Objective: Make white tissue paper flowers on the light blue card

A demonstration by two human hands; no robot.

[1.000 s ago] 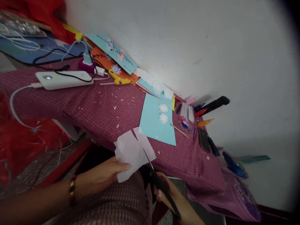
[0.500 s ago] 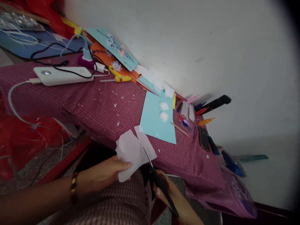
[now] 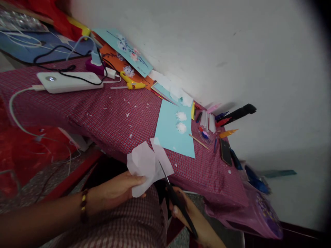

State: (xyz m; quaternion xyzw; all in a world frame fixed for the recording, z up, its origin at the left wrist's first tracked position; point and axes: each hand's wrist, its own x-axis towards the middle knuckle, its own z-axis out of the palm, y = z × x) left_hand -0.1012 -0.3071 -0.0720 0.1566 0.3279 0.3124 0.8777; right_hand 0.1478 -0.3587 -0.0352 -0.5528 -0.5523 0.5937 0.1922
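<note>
Between thumb and fingers, my left hand [image 3: 124, 187] pinches a thin white sheet of paper [image 3: 142, 162] at its lower edge, over my lap at the table's front edge. My right hand [image 3: 187, 210] grips black-handled scissors [image 3: 178, 203]. Their blades reach into the paper, and a cut parts a strip [image 3: 161, 155] on the right from the main piece. Beyond the paper, a light-blue card [image 3: 168, 129] lies on the table, bearing two small white paper tufts [image 3: 181, 122].
On the checked tablecloth [image 3: 116, 113] lie paper scraps, a yellow glue gun [image 3: 133, 83] and a white power bank [image 3: 69, 82] with cables. A wooden stick [image 3: 198, 141], a phone [image 3: 225, 152] and several pens are at the right. Flower-decorated cards [image 3: 126, 51] lean against the wall.
Hardly anything differs. The paper has shifted very slightly, and the scissors' blades remain in the cut. Both hands keep their hold.
</note>
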